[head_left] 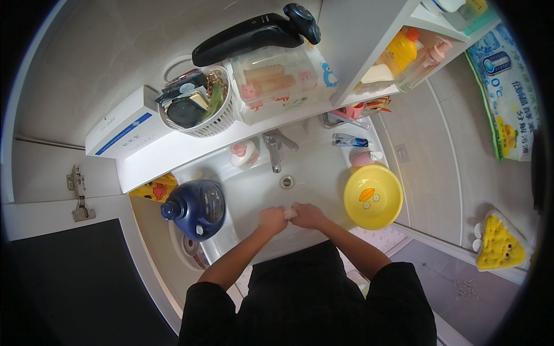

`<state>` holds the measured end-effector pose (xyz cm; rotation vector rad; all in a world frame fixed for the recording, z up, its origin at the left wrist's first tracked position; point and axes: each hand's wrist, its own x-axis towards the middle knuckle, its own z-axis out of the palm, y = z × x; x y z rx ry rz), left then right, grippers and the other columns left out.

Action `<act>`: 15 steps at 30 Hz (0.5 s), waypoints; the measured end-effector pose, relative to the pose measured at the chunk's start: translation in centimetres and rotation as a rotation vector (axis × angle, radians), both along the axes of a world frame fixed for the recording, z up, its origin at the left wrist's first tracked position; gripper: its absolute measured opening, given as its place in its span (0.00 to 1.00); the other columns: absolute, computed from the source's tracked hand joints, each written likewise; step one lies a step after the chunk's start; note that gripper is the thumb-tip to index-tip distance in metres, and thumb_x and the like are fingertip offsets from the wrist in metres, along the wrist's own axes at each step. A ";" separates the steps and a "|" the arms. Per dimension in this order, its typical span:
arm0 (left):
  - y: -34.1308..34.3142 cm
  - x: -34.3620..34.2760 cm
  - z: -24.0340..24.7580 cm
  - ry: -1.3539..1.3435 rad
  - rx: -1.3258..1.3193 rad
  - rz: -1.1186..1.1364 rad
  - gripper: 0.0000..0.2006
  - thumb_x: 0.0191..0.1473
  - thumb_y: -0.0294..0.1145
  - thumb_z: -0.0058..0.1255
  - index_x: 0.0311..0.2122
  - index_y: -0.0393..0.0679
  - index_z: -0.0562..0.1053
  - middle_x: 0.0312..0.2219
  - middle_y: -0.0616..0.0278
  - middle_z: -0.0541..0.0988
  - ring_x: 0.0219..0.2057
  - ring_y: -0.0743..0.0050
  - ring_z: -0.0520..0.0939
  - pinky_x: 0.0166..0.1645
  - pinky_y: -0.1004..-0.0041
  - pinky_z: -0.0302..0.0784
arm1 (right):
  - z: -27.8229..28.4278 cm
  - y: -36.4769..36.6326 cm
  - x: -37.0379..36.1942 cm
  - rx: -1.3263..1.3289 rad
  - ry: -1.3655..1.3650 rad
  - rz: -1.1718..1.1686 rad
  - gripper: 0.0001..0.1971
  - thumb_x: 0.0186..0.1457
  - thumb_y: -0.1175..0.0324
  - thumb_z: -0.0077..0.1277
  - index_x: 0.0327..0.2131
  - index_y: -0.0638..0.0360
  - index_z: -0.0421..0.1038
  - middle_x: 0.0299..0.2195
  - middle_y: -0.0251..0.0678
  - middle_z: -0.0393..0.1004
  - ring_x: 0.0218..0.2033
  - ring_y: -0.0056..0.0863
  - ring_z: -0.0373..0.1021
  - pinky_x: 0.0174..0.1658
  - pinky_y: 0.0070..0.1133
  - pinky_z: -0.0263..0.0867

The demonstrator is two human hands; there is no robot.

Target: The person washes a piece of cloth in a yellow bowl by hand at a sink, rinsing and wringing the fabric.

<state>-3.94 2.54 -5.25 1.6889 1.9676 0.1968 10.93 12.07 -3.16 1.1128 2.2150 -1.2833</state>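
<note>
A white sink [323, 173] fills the middle of the view, its tap [273, 149] standing at the back rim above the drain. Above it runs a white shelf [173, 151] carrying a long white box [124, 124], a white basket [199, 109] packed with small items, and a clear plastic case [283, 81] with a black electric shaver [254, 33] lying on top. At the sink's left corner sits a dark blue pump bottle [196, 209]; at its right edge rests a yellow basin [373, 197] with a duck face. Over the front of the basin, the left hand [271, 219] and right hand [309, 214] meet, fingers curled and pressed together around a small pale piece [290, 213], probably soap, which shows only between the knuckles. Both hands are clenched on it, black sleeves pushed up the forearms.
</note>
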 end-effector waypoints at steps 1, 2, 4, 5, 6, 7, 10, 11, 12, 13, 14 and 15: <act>0.4 -0.6 0.8 -0.001 -0.002 -0.001 0.11 0.46 0.39 0.56 0.29 0.43 0.74 0.20 0.56 0.79 0.23 0.56 0.83 0.29 0.60 0.78 | 0.1 -0.3 0.6 -0.002 -0.001 -0.001 0.22 0.45 0.62 0.57 0.45 0.58 0.73 0.37 0.51 0.76 0.37 0.50 0.73 0.43 0.39 0.69; 1.1 -1.6 1.5 -0.224 -0.291 0.087 0.10 0.47 0.39 0.55 0.29 0.42 0.76 0.19 0.58 0.78 0.20 0.60 0.81 0.26 0.62 0.75 | 0.4 -0.5 1.5 0.129 0.147 -0.020 0.24 0.46 0.64 0.57 0.49 0.55 0.70 0.42 0.46 0.75 0.42 0.48 0.72 0.46 0.39 0.68; 0.9 -2.6 2.1 -0.446 -0.581 0.183 0.11 0.48 0.38 0.53 0.29 0.41 0.77 0.18 0.60 0.76 0.18 0.64 0.79 0.23 0.65 0.72 | 1.4 -0.6 2.1 0.256 0.297 -0.034 0.26 0.47 0.66 0.56 0.52 0.52 0.68 0.47 0.41 0.73 0.47 0.46 0.70 0.48 0.39 0.68; 0.4 -2.9 2.2 -0.730 -0.663 0.348 0.11 0.49 0.38 0.53 0.30 0.41 0.77 0.16 0.62 0.74 0.15 0.69 0.75 0.21 0.68 0.69 | 1.8 -0.7 2.1 0.334 0.376 0.002 0.26 0.47 0.69 0.55 0.53 0.52 0.68 0.52 0.41 0.69 0.52 0.45 0.66 0.51 0.38 0.66; 0.3 -2.9 2.5 -1.016 -0.735 0.508 0.10 0.49 0.37 0.52 0.30 0.41 0.77 0.14 0.63 0.71 0.12 0.73 0.71 0.18 0.71 0.65 | 2.2 -0.6 2.3 0.416 0.451 0.034 0.26 0.48 0.71 0.55 0.53 0.51 0.68 0.57 0.40 0.64 0.57 0.45 0.62 0.54 0.38 0.64; 0.1 -2.9 2.8 -1.017 -0.735 0.505 0.10 0.49 0.37 0.52 0.30 0.41 0.77 0.14 0.63 0.71 0.12 0.73 0.71 0.18 0.71 0.65 | 2.4 -0.4 2.4 0.418 0.449 0.033 0.26 0.48 0.71 0.55 0.53 0.51 0.68 0.57 0.40 0.64 0.57 0.45 0.62 0.54 0.38 0.64; -0.7 -2.6 4.2 -1.554 -0.920 0.558 0.10 0.51 0.37 0.52 0.32 0.40 0.75 0.12 0.67 0.66 0.10 0.81 0.63 0.15 0.78 0.57 | 2.8 0.3 2.3 0.791 0.613 0.212 0.25 0.47 0.73 0.54 0.53 0.49 0.68 0.57 0.36 0.65 0.59 0.43 0.61 0.53 0.39 0.65; -0.8 -2.2 4.6 -1.747 -1.031 0.523 0.10 0.52 0.35 0.52 0.32 0.38 0.73 0.11 0.66 0.65 0.09 0.81 0.62 0.14 0.78 0.55 | 2.9 0.5 2.3 0.875 0.701 0.275 0.24 0.48 0.72 0.54 0.52 0.48 0.69 0.58 0.35 0.64 0.60 0.42 0.60 0.52 0.38 0.66; -0.8 -1.9 4.8 -1.939 -1.138 0.481 0.10 0.53 0.34 0.51 0.33 0.37 0.72 0.09 0.66 0.63 0.07 0.81 0.61 0.12 0.78 0.53 | 3.4 0.9 2.0 0.959 0.791 0.339 0.23 0.48 0.70 0.54 0.51 0.47 0.70 0.59 0.35 0.64 0.61 0.42 0.59 0.52 0.36 0.67; -1.0 -1.5 5.0 -1.939 -1.137 0.482 0.10 0.53 0.34 0.51 0.33 0.37 0.72 0.09 0.66 0.63 0.07 0.81 0.61 0.12 0.78 0.53 | 3.9 1.3 1.7 0.959 0.792 0.340 0.23 0.48 0.70 0.54 0.51 0.47 0.70 0.59 0.35 0.64 0.61 0.42 0.59 0.52 0.36 0.67; -1.3 -1.1 5.1 -2.039 -1.161 0.421 0.10 0.53 0.34 0.50 0.32 0.36 0.71 0.09 0.66 0.63 0.07 0.81 0.61 0.12 0.79 0.53 | 4.3 1.5 1.4 0.979 0.909 0.373 0.22 0.47 0.69 0.54 0.50 0.46 0.71 0.57 0.34 0.65 0.59 0.39 0.62 0.51 0.35 0.67; -1.6 -0.6 5.2 -2.138 -1.181 0.357 0.10 0.54 0.33 0.49 0.31 0.35 0.71 0.09 0.66 0.63 0.07 0.81 0.61 0.12 0.80 0.52 | 5.1 1.8 0.9 0.997 1.028 0.408 0.21 0.47 0.68 0.55 0.49 0.46 0.71 0.55 0.34 0.67 0.56 0.37 0.65 0.50 0.33 0.68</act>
